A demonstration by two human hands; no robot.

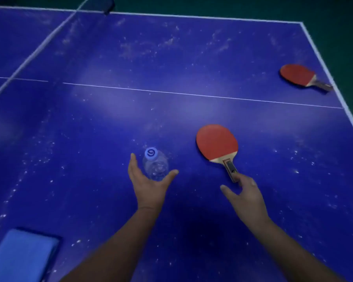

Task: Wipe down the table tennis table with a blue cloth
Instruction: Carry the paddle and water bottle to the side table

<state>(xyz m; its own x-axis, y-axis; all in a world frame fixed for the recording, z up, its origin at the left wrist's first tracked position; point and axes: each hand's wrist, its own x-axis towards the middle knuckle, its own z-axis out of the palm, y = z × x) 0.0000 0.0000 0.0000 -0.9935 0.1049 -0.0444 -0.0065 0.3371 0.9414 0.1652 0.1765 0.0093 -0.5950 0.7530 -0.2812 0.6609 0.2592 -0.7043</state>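
The folded blue cloth (22, 255) lies untouched on the dusty blue tabletop (171, 58), near-left of the clear plastic bottle (155, 165) — nearer the left hand (149, 186), open around the capped bottle. The right hand (245, 194) pinches the red wooden-handled paddle (217, 144) — its handle end.

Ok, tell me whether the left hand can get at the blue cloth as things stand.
Probably yes. The left hand is open, cupped around the water bottle, not clearly gripping it. The blue cloth lies at the near left edge of the table, with bare surface between them.
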